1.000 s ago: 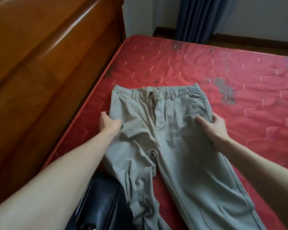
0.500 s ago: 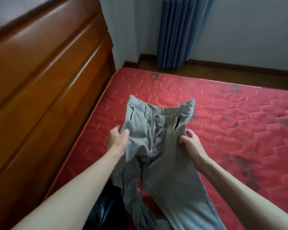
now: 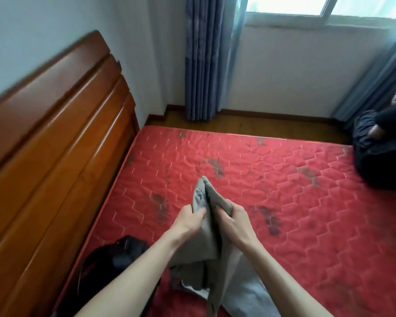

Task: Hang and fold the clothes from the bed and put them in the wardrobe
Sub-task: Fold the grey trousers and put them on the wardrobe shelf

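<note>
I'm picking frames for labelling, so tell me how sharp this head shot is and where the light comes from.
Head view: daylight enters through the window at top, which is blown out white; the headboard and right edge smear with motion blur; wide-angle bending curves the walls; the left hand, right hand and trousers stay fairly readable.

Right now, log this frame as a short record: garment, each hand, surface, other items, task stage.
garment: khaki trousers, lifted off the bed, the two halves brought together lengthwise, waistband end up
left hand: left hand grips the left half near the top
right hand: right hand grips the right half, close beside the left
surface: red quilted mattress with dark stains, wooden headboard on the left
other items: black bag by the near edge; dark clothing at the far right
task stage: folding under way; wardrobe not in view
</note>
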Action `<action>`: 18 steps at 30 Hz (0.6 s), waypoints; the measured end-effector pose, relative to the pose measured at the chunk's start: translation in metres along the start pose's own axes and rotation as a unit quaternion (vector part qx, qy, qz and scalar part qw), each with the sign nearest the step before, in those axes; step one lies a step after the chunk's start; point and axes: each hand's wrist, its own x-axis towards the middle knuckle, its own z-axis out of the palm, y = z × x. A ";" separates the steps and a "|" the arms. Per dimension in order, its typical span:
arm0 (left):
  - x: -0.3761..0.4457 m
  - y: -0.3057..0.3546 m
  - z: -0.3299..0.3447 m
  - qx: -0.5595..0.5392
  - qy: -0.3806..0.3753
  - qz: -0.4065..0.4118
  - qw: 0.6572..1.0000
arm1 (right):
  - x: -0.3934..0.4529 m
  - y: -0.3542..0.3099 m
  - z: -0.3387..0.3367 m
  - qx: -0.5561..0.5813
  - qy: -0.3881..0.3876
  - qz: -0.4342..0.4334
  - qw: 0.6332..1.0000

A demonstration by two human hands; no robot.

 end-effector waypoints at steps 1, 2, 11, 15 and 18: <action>-0.012 0.009 0.002 0.008 0.021 0.012 1.000 | -0.014 -0.008 -0.015 -0.007 0.018 -0.007 1.000; -0.024 0.018 0.006 0.009 0.033 0.023 0.999 | -0.027 -0.015 -0.029 -0.018 0.037 -0.020 0.999; -0.138 0.109 0.061 -0.109 0.026 0.103 0.988 | -0.131 -0.075 -0.136 -0.213 0.058 -0.209 0.953; -0.178 0.145 0.095 -0.189 0.038 0.179 0.965 | -0.163 -0.091 -0.179 -0.270 0.014 -0.240 0.932; -0.210 0.176 0.121 -0.224 0.059 0.222 0.947 | -0.184 -0.098 -0.217 -0.284 -0.016 -0.256 0.924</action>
